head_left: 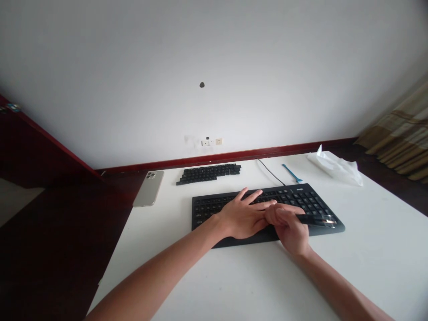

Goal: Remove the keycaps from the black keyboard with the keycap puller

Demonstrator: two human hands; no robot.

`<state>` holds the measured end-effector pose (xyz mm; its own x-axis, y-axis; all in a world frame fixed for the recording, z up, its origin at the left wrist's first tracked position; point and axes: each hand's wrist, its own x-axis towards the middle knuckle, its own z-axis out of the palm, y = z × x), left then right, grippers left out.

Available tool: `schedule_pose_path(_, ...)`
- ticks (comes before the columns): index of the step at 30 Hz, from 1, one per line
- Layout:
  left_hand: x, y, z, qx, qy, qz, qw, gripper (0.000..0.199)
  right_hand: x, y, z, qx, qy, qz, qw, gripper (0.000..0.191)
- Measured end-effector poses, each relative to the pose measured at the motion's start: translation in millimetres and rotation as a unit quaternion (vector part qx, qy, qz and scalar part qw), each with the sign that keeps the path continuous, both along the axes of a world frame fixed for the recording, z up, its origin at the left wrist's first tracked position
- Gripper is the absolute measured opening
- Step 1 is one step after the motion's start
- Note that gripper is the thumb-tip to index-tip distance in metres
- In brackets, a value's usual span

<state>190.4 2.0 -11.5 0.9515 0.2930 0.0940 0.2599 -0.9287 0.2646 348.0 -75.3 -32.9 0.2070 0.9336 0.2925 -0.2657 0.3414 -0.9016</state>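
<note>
A black keyboard point(317, 201) lies on the white table in front of me. My left hand point(242, 216) rests flat on its middle, fingers spread over the keys and hiding many of them. Closed around a black pen-like tool point(316, 220) with a shiny end, my right hand point(290, 225) sits low over the keyboard, against the fingers of my left. The tool's shiny end points right; its other end is hidden by my hands. Behind the keyboard, loose black keycaps point(209, 174) lie in several rows.
A phone point(149, 189) lies face down near the table's left edge. At the back right are a blue plastic stick point(291, 173) and a crumpled white plastic bag point(336, 167). The keyboard's cable point(270, 172) runs over the far edge of the white table point(160, 240).
</note>
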Motion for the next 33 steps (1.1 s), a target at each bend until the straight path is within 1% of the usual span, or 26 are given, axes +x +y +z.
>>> schedule_pose_path(4, 0.0, 0.9, -1.4, -0.009, -0.017, -0.001, 1.000, 0.045, -1.4, 2.9, 6.8, 0.007, 0.011, 0.004, 1.000, 0.046)
schedule_pose_path(7, -0.7, 2.1, -2.3, -0.027, -0.027, 0.003, 0.999, 0.048, 1.9, 2.4, 6.0, 0.030, -0.030, -0.021, 0.999, 0.045)
schedule_pose_path(10, -1.0, 3.6, -3.3, -0.049, -0.029, 0.001, 0.998, 0.058, 9.2, 1.1, 1.5, 0.055, -0.123, -0.071, 0.988, 0.047)
schedule_pose_path(13, -1.6, 5.6, -4.1, -0.074, -0.031, -0.001, 0.997, 0.065, 17.7, 0.4, -1.4, 0.046, -0.217, -0.141, 0.965, 0.048)
schedule_pose_path(15, -2.7, 7.9, -3.5, -0.091, -0.038, 0.001, 0.995, 0.069, 21.9, 0.6, -0.7, 0.039, -0.259, -0.181, 0.948, 0.048)
schedule_pose_path(17, -4.2, 11.7, -1.6, -0.112, -0.051, -0.002, 0.992, 0.073, 24.2, 1.4, 2.0, 0.038, -0.284, -0.207, 0.935, 0.047)
schedule_pose_path(19, -5.4, 16.6, 1.5, -0.137, -0.069, -0.009, 0.988, 0.065, 25.2, 3.1, 6.4, 0.040, -0.300, -0.223, 0.927, 0.046)
schedule_pose_path(22, -4.9, 23.1, 6.5, -0.156, -0.100, -0.011, 0.983, 0.031, 26.7, 9.8, 16.8, 0.041, -0.331, -0.235, 0.913, 0.046)
schedule_pose_path(23, -4.1, 24.3, 7.9, -0.155, -0.108, -0.009, 0.982, 0.022, 27.5, 13.8, 21.3, 0.044, -0.344, -0.239, 0.907, 0.046)
schedule_pose_path(24, -3.2, 24.9, 9.0, -0.151, -0.113, -0.008, 0.982, 0.017, 28.4, 19.1, 26.3, 0.049, -0.357, -0.243, 0.900, 0.046)
schedule_pose_path(26, -1.3, 24.2, 10.9, -0.144, -0.119, -0.006, 0.982, 0.015, 30.1, 33.6, 36.9, 0.068, -0.382, -0.245, 0.888, 0.045)
schedule_pose_path(29, -1.2, 21.9, 14.9, -0.139, -0.114, -0.004, 0.984, 0.016, 31.7, 61.5, 49.5, 0.105, -0.413, -0.225, 0.876, 0.042)
schedule_pose_path(31, -4.4, 23.0, 19.6, -0.124, -0.113, 0.003, 0.986, 0.014, 32.1, 78.5, 51.4, 0.112, -0.415, -0.222, 0.875, 0.042)
schedule_pose_path(33, -11.0, 28.7, 25.5, -0.103, -0.117, 0.023, 0.988, 0.011, 32.3, 89.4, 46.8, 0.110, -0.413, -0.228, 0.875, 0.042)
